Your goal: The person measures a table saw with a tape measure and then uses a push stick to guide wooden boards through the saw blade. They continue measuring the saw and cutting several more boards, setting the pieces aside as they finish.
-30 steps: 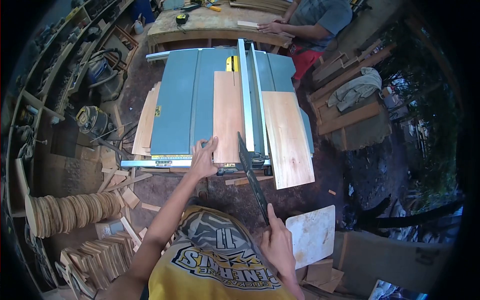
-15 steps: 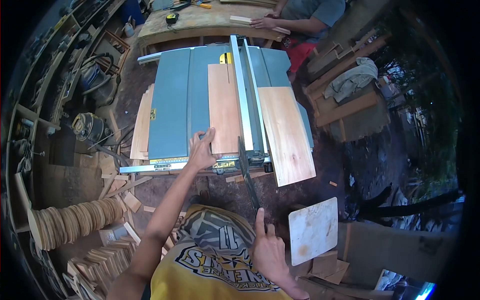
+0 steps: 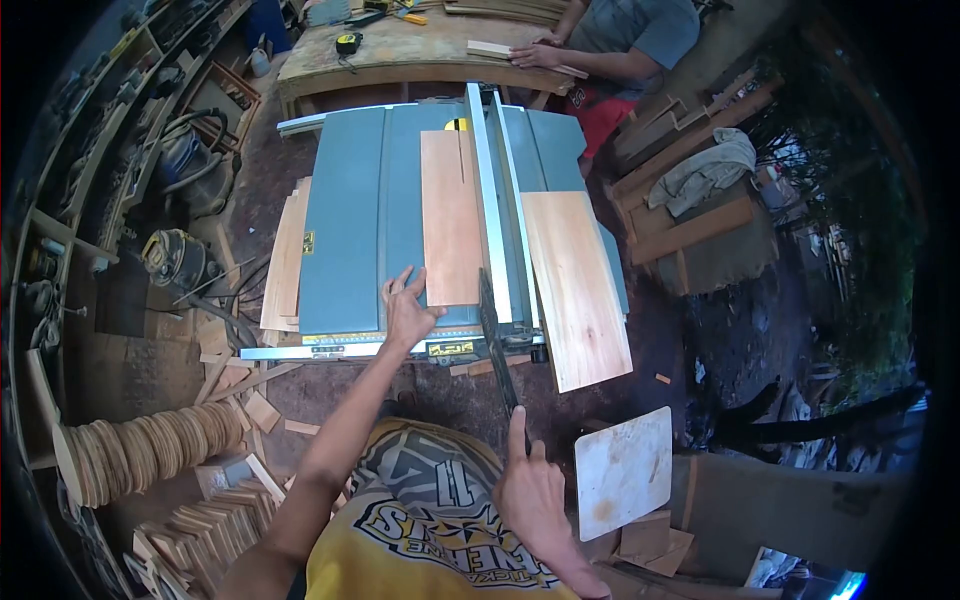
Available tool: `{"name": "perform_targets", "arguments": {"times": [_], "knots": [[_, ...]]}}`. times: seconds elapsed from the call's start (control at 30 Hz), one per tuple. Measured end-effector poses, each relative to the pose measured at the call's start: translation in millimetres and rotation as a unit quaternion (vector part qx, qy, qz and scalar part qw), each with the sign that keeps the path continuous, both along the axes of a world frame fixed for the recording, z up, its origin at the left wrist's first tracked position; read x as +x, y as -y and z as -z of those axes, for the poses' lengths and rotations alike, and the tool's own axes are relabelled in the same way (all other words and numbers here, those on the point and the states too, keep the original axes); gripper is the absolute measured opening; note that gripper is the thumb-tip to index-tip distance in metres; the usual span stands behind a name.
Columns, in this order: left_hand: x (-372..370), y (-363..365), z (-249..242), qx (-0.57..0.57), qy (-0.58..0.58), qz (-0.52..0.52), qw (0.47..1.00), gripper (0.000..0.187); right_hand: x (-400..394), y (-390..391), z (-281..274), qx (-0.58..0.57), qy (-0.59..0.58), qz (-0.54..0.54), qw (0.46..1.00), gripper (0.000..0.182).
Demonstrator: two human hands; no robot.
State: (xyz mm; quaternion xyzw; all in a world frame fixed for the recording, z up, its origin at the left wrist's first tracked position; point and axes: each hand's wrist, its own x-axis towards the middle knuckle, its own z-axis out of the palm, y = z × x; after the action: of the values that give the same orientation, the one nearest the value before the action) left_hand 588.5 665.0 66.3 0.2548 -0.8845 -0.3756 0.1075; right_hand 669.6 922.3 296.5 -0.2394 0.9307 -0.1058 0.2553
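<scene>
A reddish board lies on the teal saw table, along the left side of the metal fence. A thin cut line shows at its far end. My left hand is at the board's near left corner, fingers apart, its fingertips touching the board's edge. My right hand is wrapped round a dark push stick, index finger stretched along it. The stick's tip meets the board's near right corner. A second, paler board rests to the right of the fence, overhanging the table's near edge.
Across the saw, a co-worker's hands rest on a wood strip on a workbench with a tape measure. Stacked round discs and wood pieces lie at the lower left. A white panel stands at the lower right.
The reddish board has slid slightly forward along the fence, with the push stick following at its near end. My left hand's fingers have shifted a little. The view has tilted slightly.
</scene>
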Motion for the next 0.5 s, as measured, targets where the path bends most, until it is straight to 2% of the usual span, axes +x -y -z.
{"name": "perform_targets", "arguments": {"times": [0.2,0.3,0.4,0.5], "knots": [[-7.1,15.7,14.5,0.052,-0.009,0.008,0.999,0.082,-12.7,7.7,7.3,-0.001,0.001,-0.004,1.0,0.088],[-10.1,28.8,28.9,0.015,-0.014,0.051,0.998,0.078,-17.6,12.3,8.1,0.0,0.006,-0.006,1.0,0.089],[-13.7,21.8,17.8,0.033,-0.039,0.005,0.999,0.073,-23.2,15.8,7.5,-0.001,0.009,-0.005,1.0,0.09],[-20.5,29.7,3.9,0.036,-0.02,0.045,0.998,0.072,-30.4,19.0,7.1,-0.001,0.011,-0.006,1.0,0.09]]}}
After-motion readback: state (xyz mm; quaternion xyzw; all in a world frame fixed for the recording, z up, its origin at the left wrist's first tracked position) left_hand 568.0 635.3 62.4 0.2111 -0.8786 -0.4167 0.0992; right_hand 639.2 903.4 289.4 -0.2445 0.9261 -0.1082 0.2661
